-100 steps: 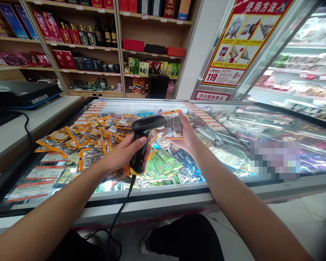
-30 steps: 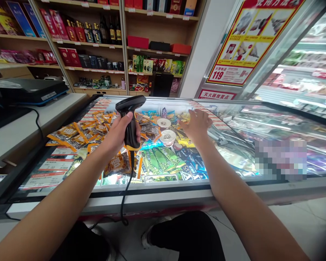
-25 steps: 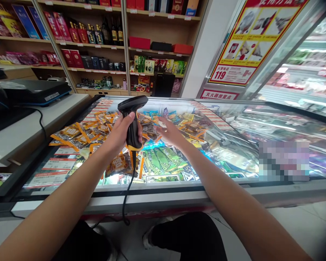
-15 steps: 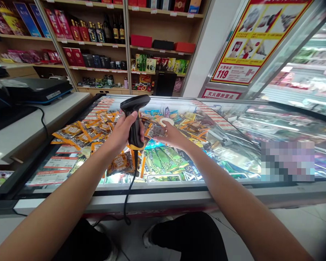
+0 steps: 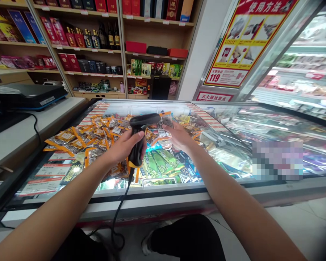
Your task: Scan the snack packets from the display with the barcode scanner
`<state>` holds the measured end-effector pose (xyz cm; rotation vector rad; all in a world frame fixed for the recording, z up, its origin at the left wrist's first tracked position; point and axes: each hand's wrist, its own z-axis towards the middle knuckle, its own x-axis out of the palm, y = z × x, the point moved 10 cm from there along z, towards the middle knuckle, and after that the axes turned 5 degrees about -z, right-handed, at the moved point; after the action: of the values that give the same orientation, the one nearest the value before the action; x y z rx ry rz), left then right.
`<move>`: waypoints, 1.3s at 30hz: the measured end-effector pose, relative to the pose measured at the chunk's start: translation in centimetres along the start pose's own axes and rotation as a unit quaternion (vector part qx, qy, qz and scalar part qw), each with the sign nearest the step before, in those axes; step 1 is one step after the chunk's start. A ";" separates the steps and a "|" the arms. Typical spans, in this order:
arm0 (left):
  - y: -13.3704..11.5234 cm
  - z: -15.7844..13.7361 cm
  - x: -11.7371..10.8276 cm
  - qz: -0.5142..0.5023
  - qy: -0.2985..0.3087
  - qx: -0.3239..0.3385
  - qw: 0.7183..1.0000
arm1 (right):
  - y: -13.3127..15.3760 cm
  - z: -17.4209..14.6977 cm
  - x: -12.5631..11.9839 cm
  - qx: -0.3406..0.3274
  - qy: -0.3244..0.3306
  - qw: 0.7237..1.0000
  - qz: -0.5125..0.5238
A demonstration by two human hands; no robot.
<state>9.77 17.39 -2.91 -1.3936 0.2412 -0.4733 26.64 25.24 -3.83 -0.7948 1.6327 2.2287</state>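
Observation:
My left hand [image 5: 129, 145] is wrapped round the handle of a black and yellow barcode scanner [image 5: 138, 146], its head pointing right. The scanner's cord [image 5: 122, 203] hangs down over the freezer's front edge. My right hand [image 5: 178, 136] grips an orange-edged snack packet [image 5: 165, 123], raised just ahead of the scanner head with its printed back showing. Orange snack packets [image 5: 70, 139] are heaped on the freezer glass left of my hands. Below my hands, green ice-cream packets [image 5: 159, 161] show in the freezer.
The chest freezer [image 5: 163, 201] spans the front, with price labels [image 5: 54, 170] at its left. A counter [image 5: 19, 137] with a weighing scale [image 5: 29, 96] stands at far left. Shelves of boxes and bottles [image 5: 95, 38] line the back; a red-yellow poster [image 5: 233, 47] hangs at right.
The scanner in my left hand has tipped and moved slightly down and right. My right hand has lifted the snack packet and turned it upright before the scanner. The view has shifted a little.

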 end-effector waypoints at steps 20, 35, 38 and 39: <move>0.0 0.3 -0.9 -0.050 -0.052 -0.011 0.997 | -3.1 0.6 -6.2 0.039 -0.167 0.909 -0.381; -0.2 0.5 -1.3 -0.037 -0.053 0.009 0.998 | -1.6 0.7 -4.7 -0.017 -0.123 0.939 -0.321; -0.1 0.7 -1.4 -0.035 -0.048 0.013 0.998 | 0.8 0.4 2.0 -0.083 -0.016 0.974 -0.210; -0.1 0.7 -1.5 -0.033 -0.048 0.012 0.998 | 1.3 0.4 3.7 -0.097 0.005 0.970 -0.225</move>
<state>8.78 18.68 -2.83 -1.4000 0.1125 -0.4610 22.85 24.76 -4.89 -1.1000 1.1048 2.0673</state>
